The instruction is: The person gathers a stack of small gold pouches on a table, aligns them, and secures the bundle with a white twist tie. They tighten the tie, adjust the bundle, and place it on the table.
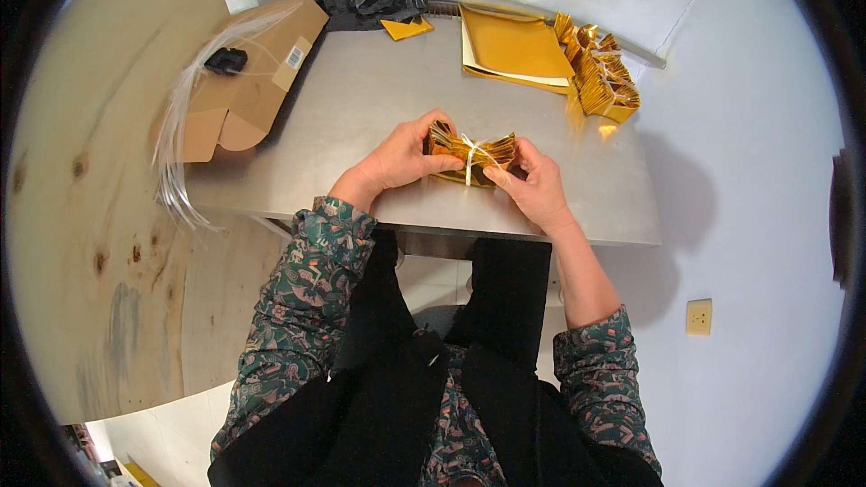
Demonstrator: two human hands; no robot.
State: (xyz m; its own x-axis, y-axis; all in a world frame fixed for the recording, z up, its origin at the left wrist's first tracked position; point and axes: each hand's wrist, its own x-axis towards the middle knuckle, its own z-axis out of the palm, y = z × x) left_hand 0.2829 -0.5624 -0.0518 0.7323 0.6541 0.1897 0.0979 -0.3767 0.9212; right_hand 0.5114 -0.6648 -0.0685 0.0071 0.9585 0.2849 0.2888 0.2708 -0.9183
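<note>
A bundle of gold foil pieces point(471, 155) rests on the grey metal table point(379, 99) near its front edge, with a pale string wound around its middle. My left hand point(397, 160) grips the bundle's left end. My right hand point(534, 185) holds the right side, its fingers pinching the string at the bundle's middle.
A brown cardboard box point(244, 81) with a black clip point(225, 59) and clear plastic strips point(176, 126) lies at the table's left. Flat gold sheets point(514, 47), bound gold bundles point(603, 77), a small gold piece point(406, 28) and black plastic point(374, 5) sit at the back.
</note>
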